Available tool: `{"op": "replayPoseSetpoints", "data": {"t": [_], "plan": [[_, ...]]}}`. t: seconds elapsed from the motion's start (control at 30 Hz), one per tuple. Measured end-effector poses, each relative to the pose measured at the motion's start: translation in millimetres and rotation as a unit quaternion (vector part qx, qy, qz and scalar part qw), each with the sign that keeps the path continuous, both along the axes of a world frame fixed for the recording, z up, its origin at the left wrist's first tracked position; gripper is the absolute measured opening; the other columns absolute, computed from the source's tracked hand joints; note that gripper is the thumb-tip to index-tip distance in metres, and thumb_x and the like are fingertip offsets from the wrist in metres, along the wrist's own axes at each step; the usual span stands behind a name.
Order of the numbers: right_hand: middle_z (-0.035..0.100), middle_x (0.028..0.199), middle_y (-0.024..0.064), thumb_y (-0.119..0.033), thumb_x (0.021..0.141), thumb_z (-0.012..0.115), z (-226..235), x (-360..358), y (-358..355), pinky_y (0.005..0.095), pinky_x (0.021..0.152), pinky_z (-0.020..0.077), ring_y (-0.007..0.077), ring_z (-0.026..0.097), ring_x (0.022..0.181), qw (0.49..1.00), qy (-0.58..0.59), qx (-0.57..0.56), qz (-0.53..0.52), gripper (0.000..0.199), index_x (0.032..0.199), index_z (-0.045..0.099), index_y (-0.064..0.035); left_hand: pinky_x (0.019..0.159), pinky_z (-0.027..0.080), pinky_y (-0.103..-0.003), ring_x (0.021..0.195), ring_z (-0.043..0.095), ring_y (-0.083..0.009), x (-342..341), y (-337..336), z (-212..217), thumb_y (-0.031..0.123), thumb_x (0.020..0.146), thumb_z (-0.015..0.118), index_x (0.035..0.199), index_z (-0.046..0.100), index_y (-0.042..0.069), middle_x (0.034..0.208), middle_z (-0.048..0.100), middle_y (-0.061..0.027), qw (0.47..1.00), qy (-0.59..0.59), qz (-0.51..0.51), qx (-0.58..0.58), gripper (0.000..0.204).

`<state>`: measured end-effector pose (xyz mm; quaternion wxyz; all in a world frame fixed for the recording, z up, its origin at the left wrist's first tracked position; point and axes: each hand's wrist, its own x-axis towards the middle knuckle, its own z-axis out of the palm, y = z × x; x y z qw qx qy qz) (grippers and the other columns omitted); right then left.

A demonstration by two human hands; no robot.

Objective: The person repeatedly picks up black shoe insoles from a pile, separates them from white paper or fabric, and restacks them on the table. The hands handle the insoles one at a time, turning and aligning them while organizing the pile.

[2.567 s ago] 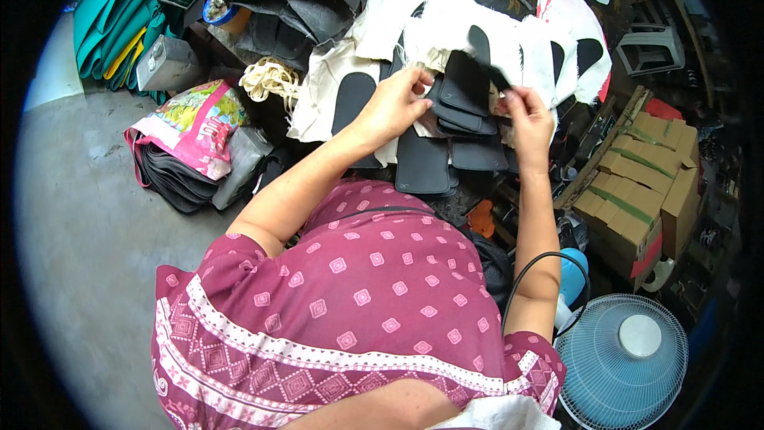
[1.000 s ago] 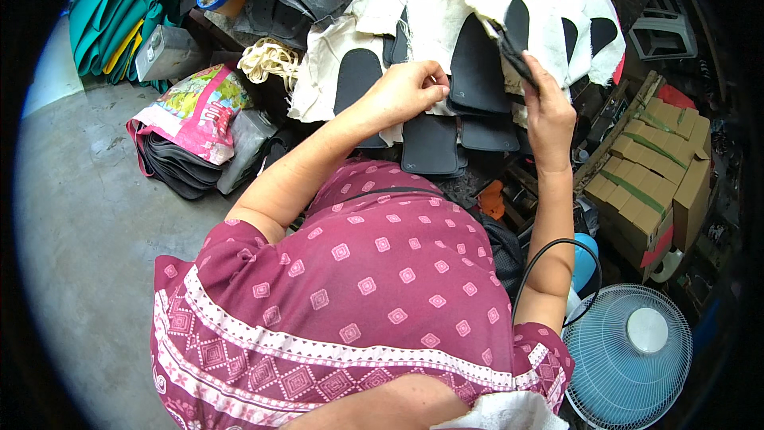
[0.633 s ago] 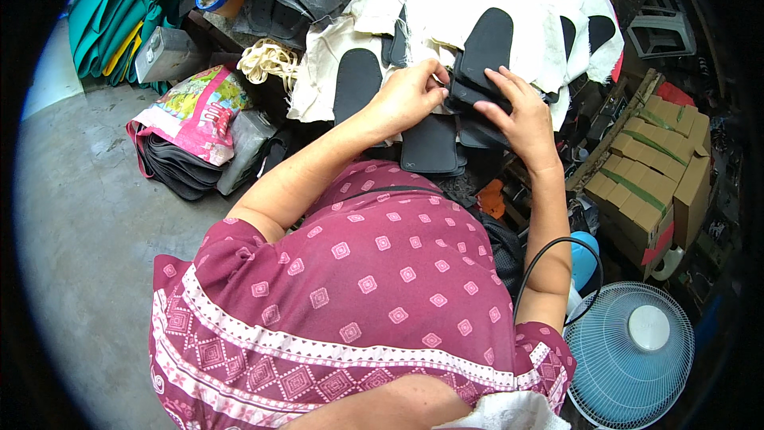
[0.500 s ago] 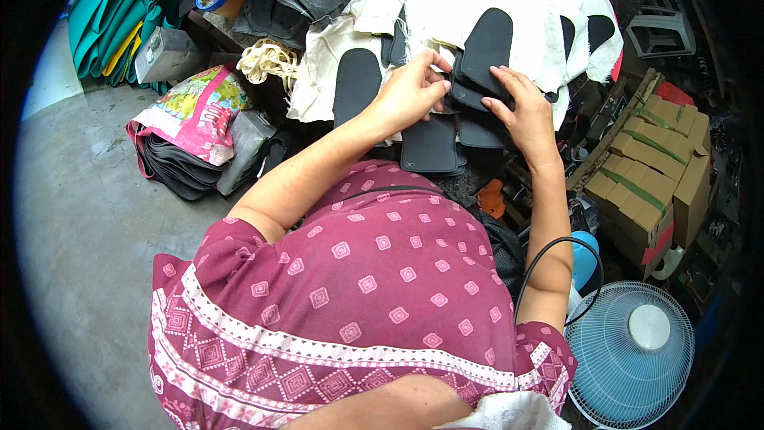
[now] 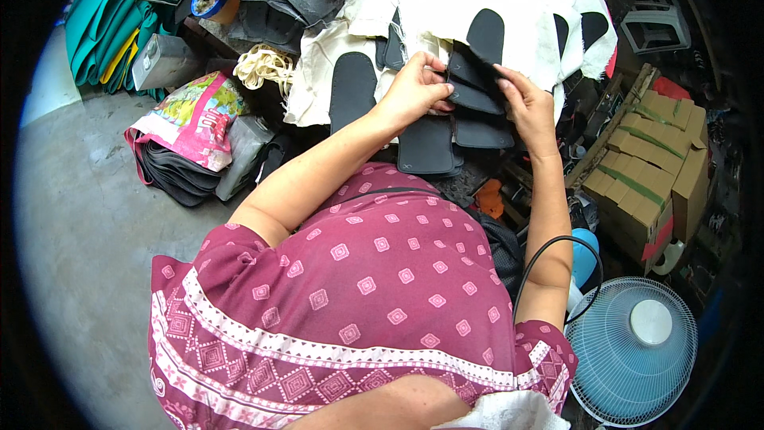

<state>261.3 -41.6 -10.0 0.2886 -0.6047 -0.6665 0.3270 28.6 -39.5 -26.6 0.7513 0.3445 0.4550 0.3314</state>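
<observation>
I see both hands up at the far middle of the scene, working a fanned stack of black insole-shaped pieces. My left hand is closed on the stack's left edge, thumb on top and fingers curled beneath. My right hand lies on the right side of the same stack, fingertips pinching the upper pieces; the two hands are close together with only the stack between them. The stack sits over a dark work surface, and just nearer to me lies another flat black insole, apart from both hands. Further out, white cloth pieces carry more black oval cut-outs.

I judge these pieces light, thin and flexible, probably foam or rubber sheet: they bend rather than break, but a loose fan of them will slide apart easily. A pinch at the edge, thumb above and fingers below, near the narrow end looks the surest hold, peeling one piece at a time.

To the left a colourful printed bag rests on folded dark material; to the right stand cardboard boxes, and a pale blue fan sits near right.
</observation>
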Motion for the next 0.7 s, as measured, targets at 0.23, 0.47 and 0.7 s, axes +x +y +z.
{"op": "replayPoseSetpoints", "data": {"t": [0.23, 0.47, 0.7], "plan": [[0.072, 0.091, 0.0047, -0.010, 0.097, 0.060, -2, 1, 2, 0.0260, 0.075, 0.0544, 0.0100, 0.068, 0.084, 0.966, 0.214, -0.050, -0.133, 0.024, 0.117, 0.067, -0.0007, 0.069, 0.054, -0.026, 0.082, 0.066, -0.0157, -2, -1, -9, 0.003, 0.091, 0.064, 0.115, 0.042, 0.002, 0.096, 0.063, -0.0097, 1.000, -0.004, 0.012, 0.004, 0.033], [0.069, 0.104, 0.0070, -0.024, 0.078, 0.076, 24, -27, -1, 0.0344, 0.078, 0.0534, 0.0237, 0.066, 0.093, 0.948, -0.251, 0.185, 0.057, 0.041, 0.116, 0.066, -0.0139, 0.061, 0.050, -0.023, 0.075, 0.068, -0.0156, 1, -5, -3, 0.009, 0.093, 0.062, 0.114, 0.042, 0.004, 0.093, 0.064, -0.0086, 0.999, -0.010, 0.036, 0.001, 0.029], [0.070, 0.097, 0.0081, -0.015, 0.081, 0.070, 12, -27, 10, 0.0365, 0.074, 0.0539, 0.0246, 0.067, 0.088, 0.941, -0.269, 0.201, 0.041, 0.029, 0.110, 0.068, -0.0103, 0.073, 0.061, -0.030, 0.079, 0.070, -0.0224, 0, -8, 5, 0.008, 0.099, 0.047, 0.116, 0.039, 0.002, 0.098, 0.063, -0.0143, 0.996, -0.049, 0.057, -0.043, 0.020]]}}
